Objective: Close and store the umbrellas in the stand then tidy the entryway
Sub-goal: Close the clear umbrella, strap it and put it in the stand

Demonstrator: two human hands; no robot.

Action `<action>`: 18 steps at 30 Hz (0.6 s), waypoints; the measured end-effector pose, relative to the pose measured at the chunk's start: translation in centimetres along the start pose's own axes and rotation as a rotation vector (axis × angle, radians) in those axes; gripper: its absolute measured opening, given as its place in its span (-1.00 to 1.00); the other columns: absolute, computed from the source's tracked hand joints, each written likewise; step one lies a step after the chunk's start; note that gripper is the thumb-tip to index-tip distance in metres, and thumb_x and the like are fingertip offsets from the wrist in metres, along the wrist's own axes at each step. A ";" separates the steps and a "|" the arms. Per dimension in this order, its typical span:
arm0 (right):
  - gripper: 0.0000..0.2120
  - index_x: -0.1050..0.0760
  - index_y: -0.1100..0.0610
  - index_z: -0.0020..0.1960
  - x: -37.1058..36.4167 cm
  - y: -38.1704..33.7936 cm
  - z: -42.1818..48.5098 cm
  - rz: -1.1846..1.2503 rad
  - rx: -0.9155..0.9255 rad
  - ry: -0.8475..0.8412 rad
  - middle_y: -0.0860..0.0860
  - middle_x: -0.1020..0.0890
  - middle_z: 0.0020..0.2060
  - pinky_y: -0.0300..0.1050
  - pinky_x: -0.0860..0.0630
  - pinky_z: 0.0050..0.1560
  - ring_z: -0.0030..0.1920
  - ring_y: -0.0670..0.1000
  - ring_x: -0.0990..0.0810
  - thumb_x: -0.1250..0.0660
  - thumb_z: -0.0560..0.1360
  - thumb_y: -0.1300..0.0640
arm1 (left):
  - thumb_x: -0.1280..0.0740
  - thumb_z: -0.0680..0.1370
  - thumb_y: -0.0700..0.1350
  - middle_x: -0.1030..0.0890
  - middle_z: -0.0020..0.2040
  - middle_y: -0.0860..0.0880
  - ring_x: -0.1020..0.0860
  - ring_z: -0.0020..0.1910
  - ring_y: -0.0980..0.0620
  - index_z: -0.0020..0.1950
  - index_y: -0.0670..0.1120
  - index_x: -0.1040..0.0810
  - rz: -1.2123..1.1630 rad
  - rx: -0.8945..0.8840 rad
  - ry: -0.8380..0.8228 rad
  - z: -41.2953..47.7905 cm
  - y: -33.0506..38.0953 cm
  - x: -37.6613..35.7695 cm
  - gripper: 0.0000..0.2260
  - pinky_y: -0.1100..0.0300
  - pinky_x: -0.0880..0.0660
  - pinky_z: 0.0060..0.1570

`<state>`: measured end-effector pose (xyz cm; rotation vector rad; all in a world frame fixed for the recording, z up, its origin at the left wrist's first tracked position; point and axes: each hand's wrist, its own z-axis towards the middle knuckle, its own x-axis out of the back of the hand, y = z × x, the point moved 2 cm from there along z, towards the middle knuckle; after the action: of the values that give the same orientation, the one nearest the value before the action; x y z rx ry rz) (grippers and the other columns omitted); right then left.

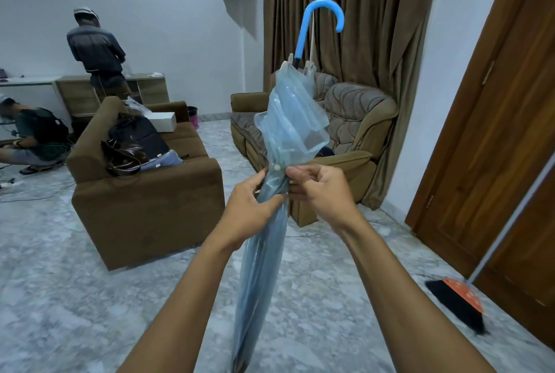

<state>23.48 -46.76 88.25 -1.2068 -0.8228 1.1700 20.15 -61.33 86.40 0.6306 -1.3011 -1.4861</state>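
Umbrella (264,252) folded, handle up, gripped by left hand (252,207), right hand (321,189).

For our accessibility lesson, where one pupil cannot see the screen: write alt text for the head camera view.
A person's left hand and right hand grip the gathered canopy of a folded translucent blue umbrella, its crook handle pointing up. A brown sofa, a patterned sofa and a broom are nearby.

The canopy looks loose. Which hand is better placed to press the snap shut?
Probably the right hand: its fingertips pinch beside the white snap, while the left hand grips round the umbrella, steadying it.
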 end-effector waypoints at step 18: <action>-0.70 -0.68 0.12 -0.21 16.4 -1.5 -6.9 -0.024 -0.088 0.281 0.18 -0.72 -0.08 0.11 -0.59 0.14 -0.02 0.14 -0.68 -0.53 0.25 -0.10 | -0.36 0.46 -0.26 -0.62 0.04 -0.19 -0.63 -0.12 -0.02 0.33 -0.30 -0.46 -0.745 0.276 -0.698 1.5 0.7 -15.4 -0.56 0.18 -0.59 -0.08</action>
<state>34.34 -32.70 86.59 -1.3931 -0.6791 0.9257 24.38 -46.59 83.97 0.8753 -1.9524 -2.2839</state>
